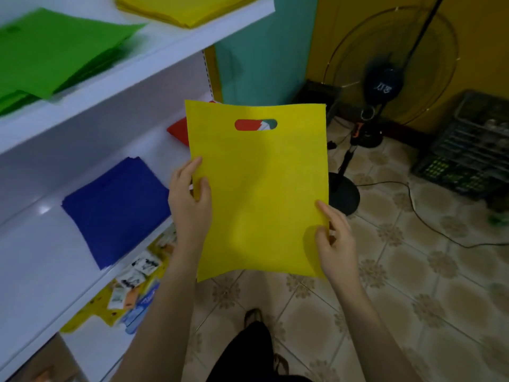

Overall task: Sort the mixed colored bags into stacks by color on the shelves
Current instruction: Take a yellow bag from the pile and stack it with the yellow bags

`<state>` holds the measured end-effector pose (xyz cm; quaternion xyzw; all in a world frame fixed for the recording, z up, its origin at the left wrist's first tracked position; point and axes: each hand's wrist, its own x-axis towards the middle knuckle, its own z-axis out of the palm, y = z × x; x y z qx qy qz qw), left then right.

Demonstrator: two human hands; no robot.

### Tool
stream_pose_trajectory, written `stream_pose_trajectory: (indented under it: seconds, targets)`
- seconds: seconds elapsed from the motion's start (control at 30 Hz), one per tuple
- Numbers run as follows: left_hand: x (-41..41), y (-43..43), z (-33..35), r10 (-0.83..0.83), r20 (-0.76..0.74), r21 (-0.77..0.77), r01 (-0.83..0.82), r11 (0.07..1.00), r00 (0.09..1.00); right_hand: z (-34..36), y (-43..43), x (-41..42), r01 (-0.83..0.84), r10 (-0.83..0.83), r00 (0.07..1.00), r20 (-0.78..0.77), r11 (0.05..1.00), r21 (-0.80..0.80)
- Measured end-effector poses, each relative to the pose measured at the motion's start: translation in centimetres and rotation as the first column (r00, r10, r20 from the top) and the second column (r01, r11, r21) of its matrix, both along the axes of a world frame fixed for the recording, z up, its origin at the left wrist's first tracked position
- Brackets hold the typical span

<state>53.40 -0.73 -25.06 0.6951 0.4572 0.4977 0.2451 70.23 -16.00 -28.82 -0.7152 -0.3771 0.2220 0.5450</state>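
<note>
At your left, the white shelf unit (154, 62) fills that side of the view, w/ patterned tile floor (385, 299) taking up the rest below you. Out front, btwn shelves and floor, you hold one yellow bag (261, 194) up flat and upright in the air, clear of every shelf, w/ its handle slot (255, 124) at the top.

On the top shelf the green stack (55, 51) lies at the left, blurred, its sheets fanned unevenly. On the middle shelf the blue stack (115, 210) lies flat, just left of your left forearm. Over at the right a standing fan (385, 84) is by the yellow wall, and a black crate (468, 150) sits on the floor near it.

Back on the top shelf, the yellow stack (179, 9) sits to the right of the green one, partly cut off by the frame edge. Red bags (177, 130) lie at the far end of the middle shelf, mostly hidden behind the held bag; some red shows thru the slot. Loose packets (135, 279) clutter the lowest shelf.

Your left grip (190, 199) pinches the bag's left edge abt mid-height, thumb on the front face. Your right grip (336, 238) pinches the right edge lower down, thumb also on the front.
</note>
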Motion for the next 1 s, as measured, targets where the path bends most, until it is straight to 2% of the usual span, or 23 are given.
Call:
stream_pose_trajectory:
  seconds: [0.27, 0.4, 0.57, 0.73, 0.87, 1.0]
  targets:
    - [9.8, 10.3, 4.8, 0.015, 0.078, 0.084, -0.022, 0.996, 0.997, 4.8, 11.8, 10.0, -0.044, 0.031, 0.996, 0.084, 0.987, 0.157]
    - [13.2, 16.7, 7.9, 0.036, 0.069, 0.142, -0.046, 0.989, 0.997, 8.1, 18.7, 14.7, -0.136, 0.112, 0.987, 0.119, 0.968, 0.213]
    - [15.2, 24.0, 11.7, 0.076, 0.028, 0.132, -0.079, 0.988, 0.997, 12.4, 28.1, 20.0, -0.291, 0.26, 0.953, 0.159, 0.931, 0.223]
    - [14.4, 32.4, 15.8, 0.177, 0.184, 0.058, -0.191, 0.98, 0.967, 16.0, 38.8, 23.7, -0.437, 0.403, 0.898, 0.179, 0.867, 0.241]
    - [13.9, 39.0, 17.6, 0.359, 0.118, 0.003, -0.362, 0.932, 0.926, 19.1, 49.3, 25.5, -0.56, 0.531, 0.824, 0.197, 0.816, 0.14]
    - [13.3, 43.9, 18.0, 0.538, -0.091, -0.025, -0.542, 0.84, 0.838, 20.9, 57.9, 25.3, -0.666, 0.625, 0.687, 0.37, 0.746, -0.022]
